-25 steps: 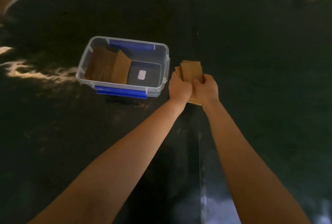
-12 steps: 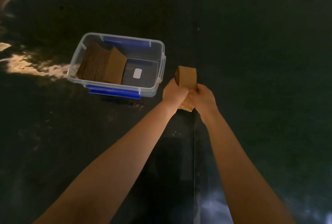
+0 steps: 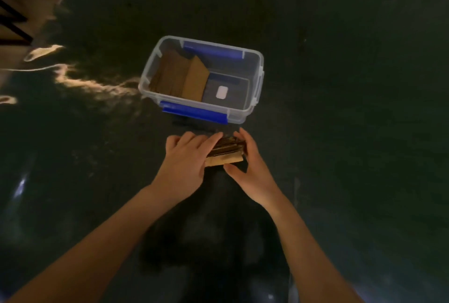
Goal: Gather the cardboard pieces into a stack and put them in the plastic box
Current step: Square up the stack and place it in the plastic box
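A small stack of brown cardboard pieces sits between my two hands, just in front of the clear plastic box. My left hand presses on its left side and top, fingers spread over it. My right hand cups its right side, with the thumb under the near edge. Inside the box, several cardboard pieces lean against the left wall. The right half of the box floor is bare, with a white label on it.
The box has blue latches on its near and far sides. The dark table top reaches far to the right and towards me. Its left edge runs past a lit floor and a black frame.
The stack was upright in both hands to the right of the box. Now it is lower, in front of the box, turned flat. The view has shifted, so the box sits nearer the centre.
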